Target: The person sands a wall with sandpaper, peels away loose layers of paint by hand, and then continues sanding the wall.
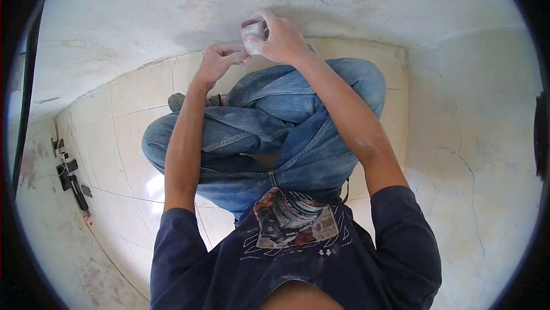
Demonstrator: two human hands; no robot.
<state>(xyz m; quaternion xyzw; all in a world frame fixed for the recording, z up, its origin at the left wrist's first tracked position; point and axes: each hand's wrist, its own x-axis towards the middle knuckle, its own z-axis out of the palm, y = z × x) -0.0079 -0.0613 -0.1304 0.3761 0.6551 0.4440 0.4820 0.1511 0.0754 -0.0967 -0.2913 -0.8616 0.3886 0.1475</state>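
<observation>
My right hand [282,39] is closed around a small whitish object [253,32] with a dark red top edge, held in front of the wall. Just left of it and slightly lower is my left hand [220,62], its thumb and forefinger pinched together near the object's lower end. Whether anything sits in that pinch is too small to make out. Pale dust coats the fingers of both hands. Below them are my crossed legs in blue jeans [275,109].
The pale wall [172,6] with cracks and patches rises ahead, and another wall [470,138] stands at the right. Light floor tiles [137,138] lie under my legs. Dark items with cables [73,184] are along the left wall's foot.
</observation>
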